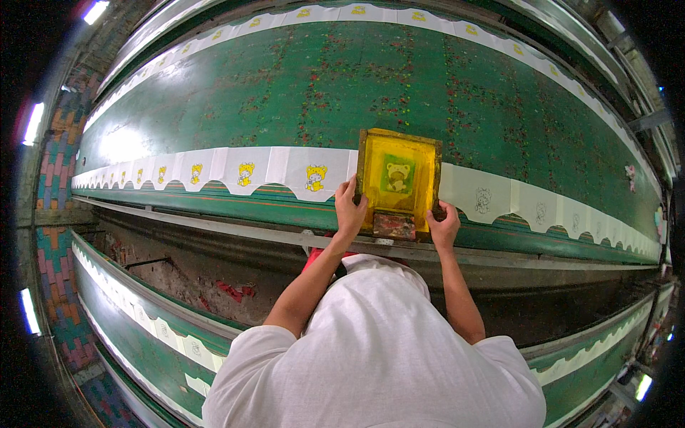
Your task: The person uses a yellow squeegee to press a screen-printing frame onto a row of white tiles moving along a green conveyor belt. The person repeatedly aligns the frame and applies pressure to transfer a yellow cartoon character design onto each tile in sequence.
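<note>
Head view: left grip (350,212) and right grip (444,227) pinch the yellow screen frame (399,178), best held square to the white strip (287,168).

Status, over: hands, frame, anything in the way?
Left hand gripping yellow frame, left side. Right hand gripping its right side. Frame hides part of white strip.

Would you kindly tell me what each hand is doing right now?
Left hand: holding the yellow rectangular screen frame by its left edge.
Right hand: holding that frame's right edge.
</note>
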Available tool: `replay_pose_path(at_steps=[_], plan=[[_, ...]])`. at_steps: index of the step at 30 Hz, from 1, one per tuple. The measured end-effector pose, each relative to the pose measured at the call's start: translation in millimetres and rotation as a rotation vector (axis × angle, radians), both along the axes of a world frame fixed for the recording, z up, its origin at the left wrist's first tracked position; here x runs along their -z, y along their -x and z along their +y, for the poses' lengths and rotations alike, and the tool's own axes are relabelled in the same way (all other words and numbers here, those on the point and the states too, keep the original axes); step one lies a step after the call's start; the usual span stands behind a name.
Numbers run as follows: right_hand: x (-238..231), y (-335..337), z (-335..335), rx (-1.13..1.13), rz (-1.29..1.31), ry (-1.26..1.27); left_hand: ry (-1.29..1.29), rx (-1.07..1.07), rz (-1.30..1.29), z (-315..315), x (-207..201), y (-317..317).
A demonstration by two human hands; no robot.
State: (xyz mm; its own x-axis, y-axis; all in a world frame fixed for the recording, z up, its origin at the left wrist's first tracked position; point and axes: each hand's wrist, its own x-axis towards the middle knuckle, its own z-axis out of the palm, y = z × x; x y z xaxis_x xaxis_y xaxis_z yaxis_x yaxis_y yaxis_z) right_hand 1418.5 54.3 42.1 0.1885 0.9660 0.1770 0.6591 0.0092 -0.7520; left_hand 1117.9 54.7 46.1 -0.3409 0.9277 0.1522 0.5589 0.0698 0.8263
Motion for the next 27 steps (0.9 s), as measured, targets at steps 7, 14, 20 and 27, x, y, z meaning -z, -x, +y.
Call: replay_pose_path(at_steps=[7, 14, 20, 27], plan=[[3, 2, -1, -0.017, 0.000, -0.054, 0.043, 0.010, -0.160, 0, -12, 1], [3, 4, -2, -0.013, -0.004, -0.079, -0.030, 0.000, -0.175, 1, -10, 7], [1, 4, 1, -0.011, -0.013, -0.099, 0.042, -0.037, -0.239, -2, 0, 6], [-9, 6, -5, -0.029, -0.062, -0.140, 0.087, -0.009, -0.165, -6, 9, 12]])
